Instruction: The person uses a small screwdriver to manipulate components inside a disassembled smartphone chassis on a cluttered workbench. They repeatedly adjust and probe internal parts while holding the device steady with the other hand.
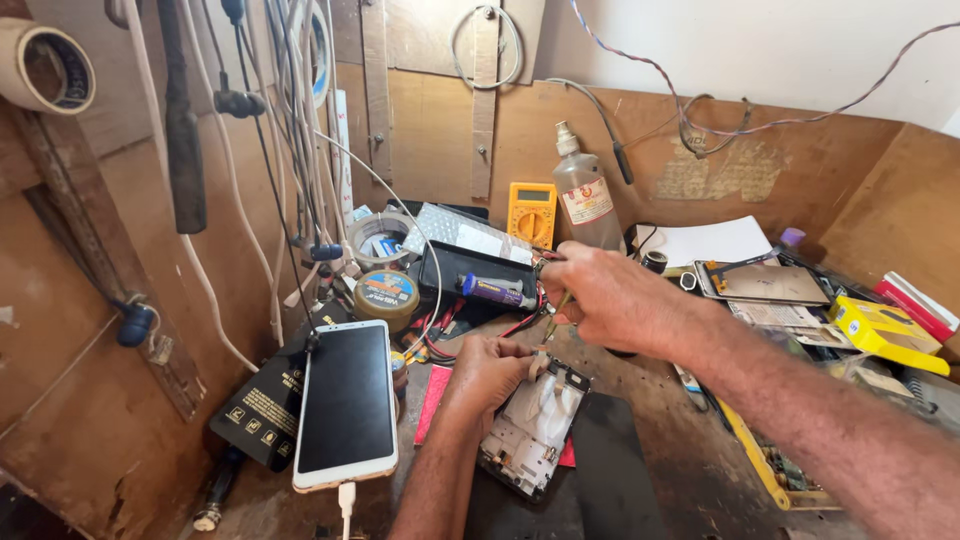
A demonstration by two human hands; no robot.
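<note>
Cluttered workbench (pixel 660 400), left hand (pixel 490 372) steadying opened phone (pixel 535 425), long axis leaning upper-right

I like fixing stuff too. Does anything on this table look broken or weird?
Yes. The phone under the left hand lies opened up, its insides bare, while the right hand pokes a thin tool at it. A white phone leans propped up, cable plugged in.

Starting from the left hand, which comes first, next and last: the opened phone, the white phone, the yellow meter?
1. Opened phone: under the left hand, touching it.
2. White phone: to its left, on the bench.
3. Yellow meter: back by the wall.
</note>
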